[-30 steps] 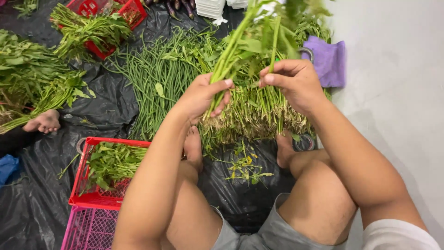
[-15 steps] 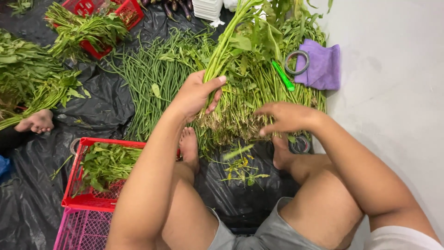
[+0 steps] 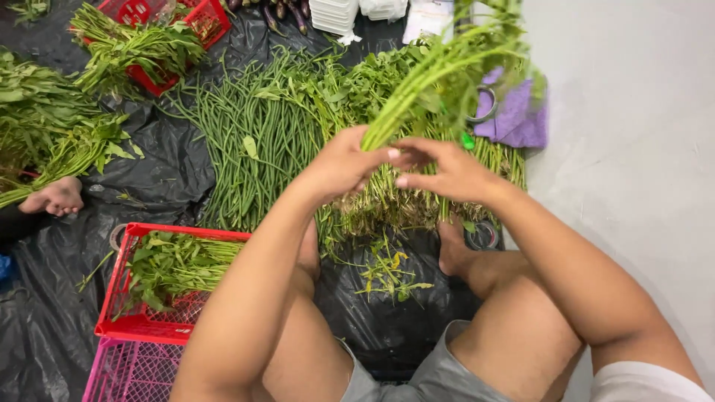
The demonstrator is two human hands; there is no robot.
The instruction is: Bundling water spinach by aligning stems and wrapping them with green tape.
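Observation:
My left hand (image 3: 344, 165) grips a bunch of long green leafy stalks (image 3: 439, 78) near its root end, the tops leaning away to the upper right. My right hand (image 3: 445, 173) touches the same bunch at the base, fingers pinching the stems beside my left fingertips. Under both hands lies a pile of similar stalks with pale roots (image 3: 395, 205) on black plastic sheeting (image 3: 167, 175). My bare feet rest at the pile's near edge.
Long green beans (image 3: 249, 138) lie left of the pile. A red crate (image 3: 119, 298) holds greens at lower left, above a pink crate (image 3: 123, 376). Another red crate (image 3: 197, 18), leafy heaps (image 3: 45, 126), a purple cloth (image 3: 518, 119), tape rolls and another person's foot (image 3: 56, 197) surround me.
My right hand dropped toward the pile half a second ago, then came back up to the base of the bunch. The bunch has tilted further to the right.

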